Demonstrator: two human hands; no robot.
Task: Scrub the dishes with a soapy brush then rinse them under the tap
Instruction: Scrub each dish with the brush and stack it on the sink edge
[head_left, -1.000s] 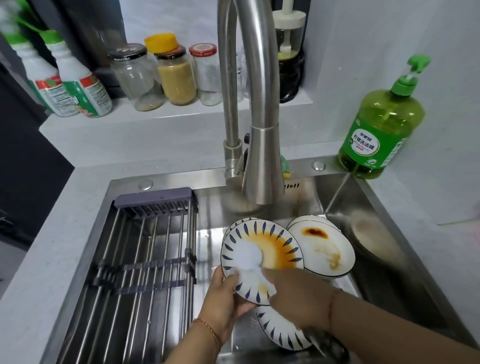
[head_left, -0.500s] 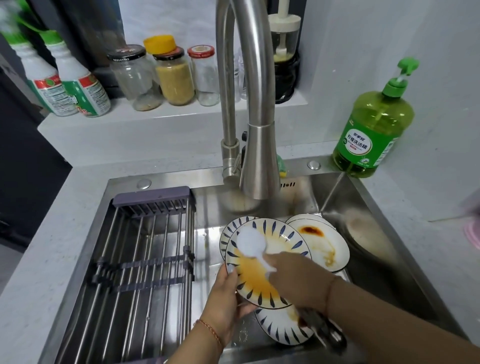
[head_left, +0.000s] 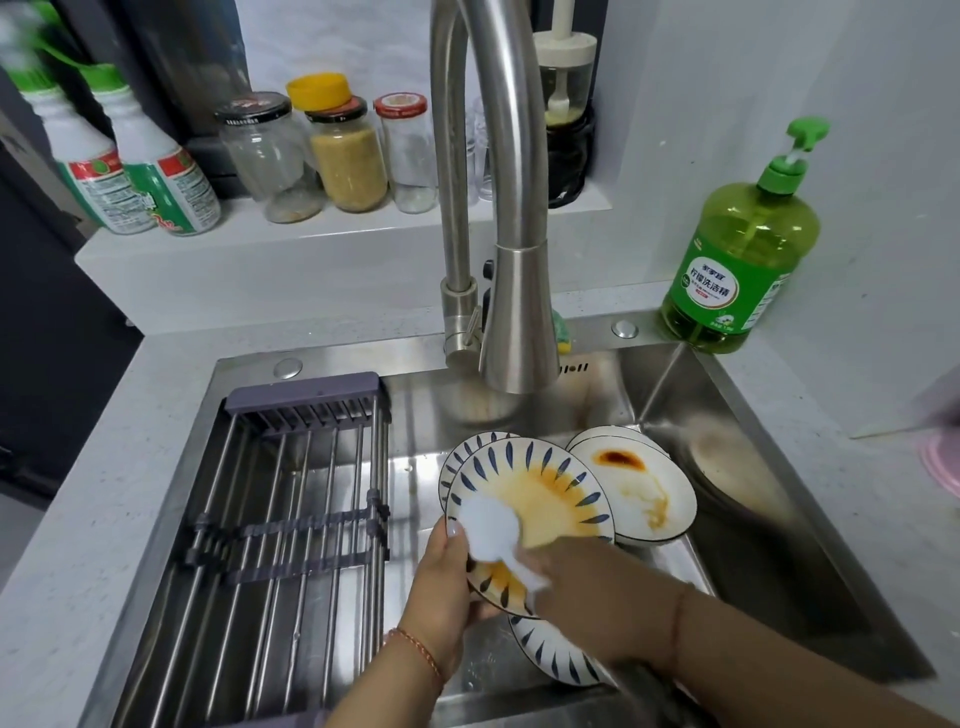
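Observation:
My left hand grips the lower left rim of a white plate with blue leaf marks, smeared orange, tilted up over the sink. My right hand holds a white brush whose round head presses on the plate's left part; hand and brush are motion-blurred. Another blue-patterned plate lies below it. A white plate with a brown stain leans to the right. The steel tap stands above, with no water visible.
A grey drying rack spans the sink's left half. A green dish soap bottle stands at the back right corner. Jars and bottles line the ledge behind. A dark pot sits at the sink's right.
The brush head has swept from the plate's upper left down to its lower left. The plate stays gripped and tilted; the orange smear has spread across its middle.

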